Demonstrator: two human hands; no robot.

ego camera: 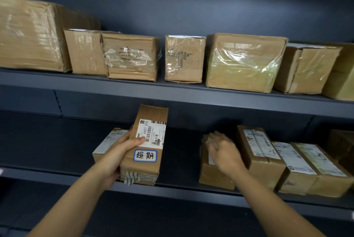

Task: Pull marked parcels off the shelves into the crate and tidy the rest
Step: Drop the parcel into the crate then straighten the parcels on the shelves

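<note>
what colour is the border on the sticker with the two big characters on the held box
Blue border around a white sticker, on the box in the left hand; head view.

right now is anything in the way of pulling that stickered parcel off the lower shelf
Nothing visible blocks it. The left hand already grips the stickered parcel, tilted up at the lower shelf front edge, with open space toward the person. The crate is not in view.

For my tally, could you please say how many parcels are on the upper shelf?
7, left to right: big box, plain box, torn-tape box, narrow box, wide box, grey-topped box, edge box cut off. More may hide behind.
</note>
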